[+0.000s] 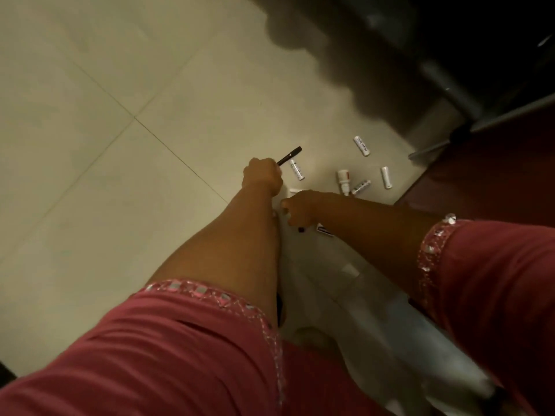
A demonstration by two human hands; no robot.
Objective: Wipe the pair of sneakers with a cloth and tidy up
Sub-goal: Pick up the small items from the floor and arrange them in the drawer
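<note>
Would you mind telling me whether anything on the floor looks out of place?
Yes: several small white tubes lie scattered at odd angles on the tiled floor, beyond the hands. The left hand holds a black pen.

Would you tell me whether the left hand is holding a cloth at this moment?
No, the left hand grips a slim black pen above the tiled floor, and no cloth is visible in it.

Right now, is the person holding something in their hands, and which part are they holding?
The left hand grips a thin black pen by its lower end. The right hand has curled fingers; any hold cannot be told.
</note>
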